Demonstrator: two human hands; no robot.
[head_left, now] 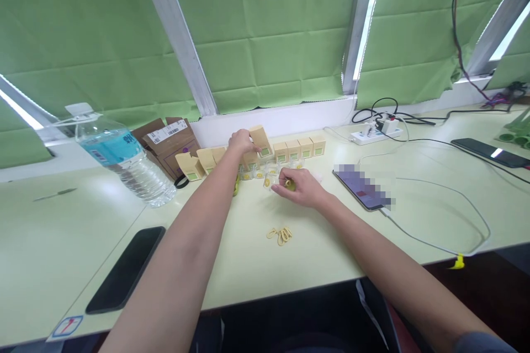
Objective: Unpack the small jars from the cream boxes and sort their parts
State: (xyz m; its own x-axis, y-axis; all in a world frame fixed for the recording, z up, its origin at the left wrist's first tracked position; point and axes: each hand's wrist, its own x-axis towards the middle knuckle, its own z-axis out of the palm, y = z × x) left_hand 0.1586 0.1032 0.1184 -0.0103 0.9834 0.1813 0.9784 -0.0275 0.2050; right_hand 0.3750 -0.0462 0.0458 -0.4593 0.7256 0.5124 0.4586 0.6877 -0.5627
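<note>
Small boxes (280,151), mid-frame: matt card | bottle (128,160), left: clear glossy plastic | blinds (273,27), top: creased matt cloth | phone (126,270), lower left: glossy | tabletop (248,276): smooth

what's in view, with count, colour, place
small boxes: several, tan, table back
clear cases: several, transparent, before boxes
loops: several, yellow, table front
bottle: one, clear, left
cardboard box: one, brown, behind bottle
phones: three, dark-edged, left and right
power strip: one, white, back right
cables: several, black, white, right
curtains: several, green, behind
slim tool: one, grey, left
table: one, cream, below
left hand: one, bare, on box
right hand: one, bare, holding case
</note>
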